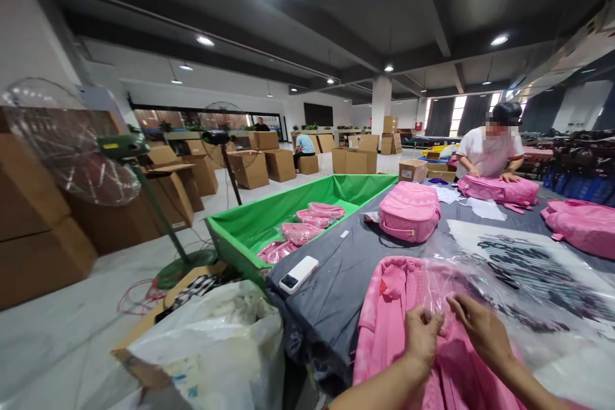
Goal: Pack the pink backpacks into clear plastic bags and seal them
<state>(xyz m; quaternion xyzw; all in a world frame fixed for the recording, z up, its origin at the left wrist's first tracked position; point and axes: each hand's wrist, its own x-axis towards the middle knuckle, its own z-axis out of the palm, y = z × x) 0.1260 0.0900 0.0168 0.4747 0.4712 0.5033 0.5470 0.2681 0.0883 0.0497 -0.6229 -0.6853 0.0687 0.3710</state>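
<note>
The grey-covered counter [331,298] spreads beneath and beyond the grip of both hands. The green bin [273,211], with wrapped pink packs [302,234] inside, stands ahead and to the left of the grip. A person in a white shirt [485,154] is across the counter, ahead and to the right, both hands on a pink bag [502,189]. The white plastic sack [216,346] sits well left of the grip. Directly under the grip lies the pink backpack [379,346], straps upward; a second backpack [408,210] rests just beyond. Clear film [435,278] gathers at the fingers and trails off to the right. The left hand [423,333] has its grip pinched on this film; the right hand [480,327] has its fingertips there, but whether they are closed I cannot tell. A white device [298,274] lies left of the grip.
</note>
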